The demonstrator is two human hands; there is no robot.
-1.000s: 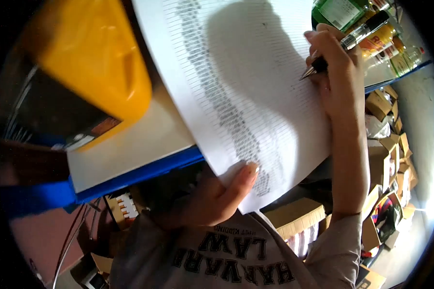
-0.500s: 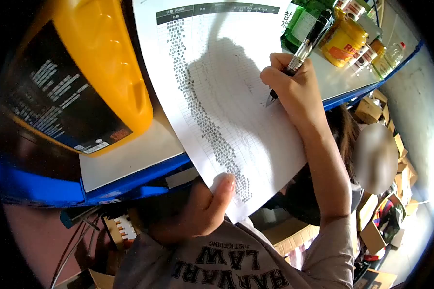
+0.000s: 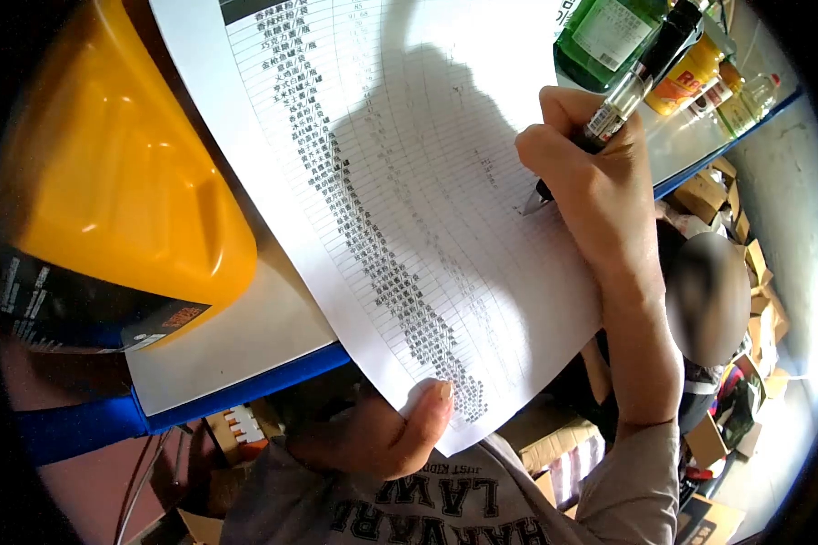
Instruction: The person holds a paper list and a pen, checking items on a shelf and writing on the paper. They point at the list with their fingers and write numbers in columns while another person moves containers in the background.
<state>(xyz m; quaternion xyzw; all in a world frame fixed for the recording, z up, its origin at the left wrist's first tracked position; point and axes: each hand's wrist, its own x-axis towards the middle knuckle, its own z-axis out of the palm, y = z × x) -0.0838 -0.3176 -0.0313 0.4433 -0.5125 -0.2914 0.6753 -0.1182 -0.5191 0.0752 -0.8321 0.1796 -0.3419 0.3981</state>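
Observation:
A printed paper sheet with a ruled table and a column of item names fills the middle. My left hand pinches its bottom edge, thumb on top and fingers underneath. In my right hand is a pen with a clear barrel and black grip, its tip at the sheet near a column of small handwritten marks. The heel of that hand rests by the paper's right side. A shadow falls across the upper part of the sheet.
A large yellow jug with a black label stands left on the white tabletop, edged in blue. Green bottles and a yellow-labelled jar stand at upper right. Beyond are another person and cardboard boxes.
The sheet appears larger and nearer, and the jug sits lower in view. My right hand and pen have shifted slightly right and down, the tip still by the sheet.

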